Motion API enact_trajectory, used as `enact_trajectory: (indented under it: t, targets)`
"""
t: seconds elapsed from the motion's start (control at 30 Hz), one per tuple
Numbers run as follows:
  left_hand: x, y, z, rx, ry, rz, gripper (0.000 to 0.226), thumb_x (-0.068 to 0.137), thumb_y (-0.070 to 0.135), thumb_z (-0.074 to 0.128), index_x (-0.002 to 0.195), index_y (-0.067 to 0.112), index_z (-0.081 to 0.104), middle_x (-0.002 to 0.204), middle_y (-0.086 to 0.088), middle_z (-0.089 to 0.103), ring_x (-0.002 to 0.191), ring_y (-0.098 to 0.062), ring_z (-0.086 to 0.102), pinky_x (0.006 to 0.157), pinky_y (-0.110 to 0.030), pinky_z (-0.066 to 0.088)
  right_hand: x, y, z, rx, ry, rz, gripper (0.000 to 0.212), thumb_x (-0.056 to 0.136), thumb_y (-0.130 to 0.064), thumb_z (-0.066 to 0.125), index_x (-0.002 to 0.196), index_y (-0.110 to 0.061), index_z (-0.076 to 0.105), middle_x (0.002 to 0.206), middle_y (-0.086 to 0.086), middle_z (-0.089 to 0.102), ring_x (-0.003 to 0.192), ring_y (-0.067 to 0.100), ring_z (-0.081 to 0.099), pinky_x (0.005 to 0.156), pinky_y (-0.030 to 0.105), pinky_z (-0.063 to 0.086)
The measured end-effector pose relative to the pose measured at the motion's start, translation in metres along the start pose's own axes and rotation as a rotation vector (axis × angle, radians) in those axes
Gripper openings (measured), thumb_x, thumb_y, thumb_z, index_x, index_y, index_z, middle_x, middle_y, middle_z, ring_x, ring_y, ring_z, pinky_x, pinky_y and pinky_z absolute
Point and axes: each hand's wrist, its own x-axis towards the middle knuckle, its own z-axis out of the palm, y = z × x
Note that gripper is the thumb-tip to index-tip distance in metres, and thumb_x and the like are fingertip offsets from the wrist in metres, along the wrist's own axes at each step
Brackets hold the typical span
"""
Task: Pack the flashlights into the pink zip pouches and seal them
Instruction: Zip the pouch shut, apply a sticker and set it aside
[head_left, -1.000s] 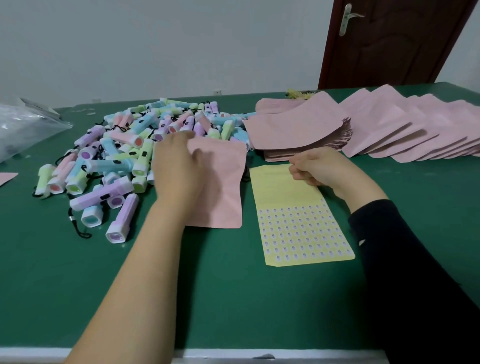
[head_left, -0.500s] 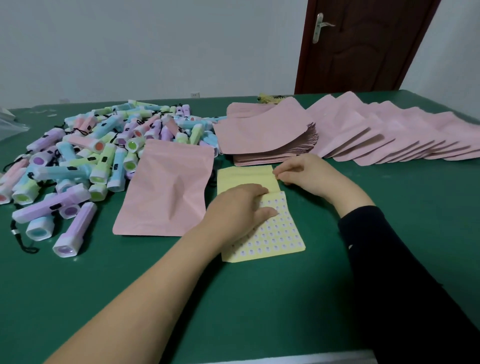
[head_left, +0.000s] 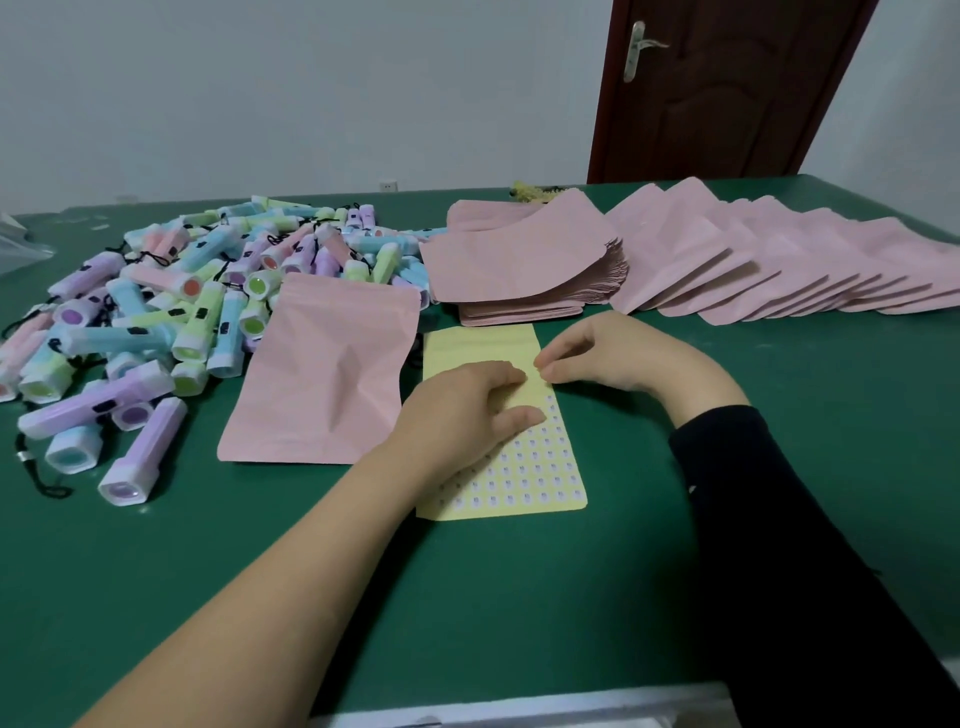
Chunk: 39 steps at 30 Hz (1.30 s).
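Lots left: big heap of pastel plastic flashlights (head_left: 171, 312) unpacked; one flat pink zip pouch (head_left: 322, 379) lies out, fanned row (head_left: 779, 270) looks done. Left hand (head_left: 462, 410) presses flat on yellow sticker sheet (head_left: 519, 467); right hand (head_left: 613, 358) pinches at its edge, sticker not discernible.

Pastel flashlights (head_left: 171, 317) heaped left; pink pouch (head_left: 327, 379) flat beside.

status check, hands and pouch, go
Left hand flat on sticker sheet, right hand pinching at its edge. Pouch lying beside, untouched. Flashlights piled left.
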Motion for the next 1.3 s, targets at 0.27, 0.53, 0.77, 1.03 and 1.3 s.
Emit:
enact_trajectory:
  t: [0.27, 0.53, 0.77, 1.03, 1.3]
  targets:
    - [0.003, 0.007, 0.006, -0.006, 0.157, -0.050, 0.037, 0.090, 0.052, 0.061, 0.118, 0.028, 0.065, 0.113, 0.010, 0.068, 0.106, -0.014, 0.060, 0.087, -0.032, 0.046, -0.001, -0.001, 0.004, -0.020, 0.087, -0.008, 0.009, 0.089, -0.027, 0.067, 0.092, -0.028, 0.076, 0.082, -0.021, 0.066, 0.080, -0.001, 0.059, 0.064, 0.014, 0.042]
    - [0.004, 0.008, 0.007, 0.027, 0.185, -0.048, 0.028, 0.095, 0.048, 0.056, 0.110, 0.028, 0.068, 0.104, 0.008, 0.070, 0.098, -0.016, 0.061, 0.085, -0.036, 0.048, -0.008, -0.003, -0.002, 0.002, 0.032, -0.032, 0.009, 0.081, -0.028, 0.077, 0.077, -0.034, 0.073, 0.079, -0.018, 0.068, 0.075, -0.002, 0.058, 0.062, 0.018, 0.039]
    - [0.006, 0.004, 0.009, 0.038, 0.210, -0.034, 0.029, 0.095, 0.049, 0.055, 0.110, 0.028, 0.068, 0.105, 0.008, 0.070, 0.099, -0.017, 0.062, 0.084, -0.036, 0.049, -0.007, -0.007, 0.001, -0.008, 0.045, -0.033, 0.013, 0.084, -0.024, 0.074, 0.073, -0.031, 0.070, 0.075, -0.015, 0.065, 0.069, 0.003, 0.055, 0.063, 0.022, 0.040]
    - [0.003, -0.010, -0.032, -0.014, 0.500, -0.012, 0.027, 0.095, 0.038, 0.057, 0.118, 0.028, 0.067, 0.123, 0.010, 0.066, 0.118, -0.020, 0.054, 0.099, -0.039, 0.042, 0.000, -0.016, 0.012, 0.306, 0.293, -0.073, 0.011, 0.091, -0.020, 0.065, 0.083, -0.027, 0.066, 0.089, -0.003, 0.071, 0.080, 0.009, 0.064, 0.070, 0.021, 0.047]
    - [-0.011, -0.095, -0.084, -0.206, 0.479, -0.669, 0.051, 0.096, 0.028, 0.054, 0.142, 0.011, 0.041, 0.144, -0.015, 0.045, 0.133, -0.035, 0.040, 0.103, -0.040, 0.033, 0.012, -0.069, 0.070, 0.645, -0.021, -0.051, 0.012, 0.083, -0.021, 0.075, 0.095, -0.023, 0.070, 0.093, 0.000, 0.072, 0.085, 0.013, 0.066, 0.084, 0.033, 0.056]
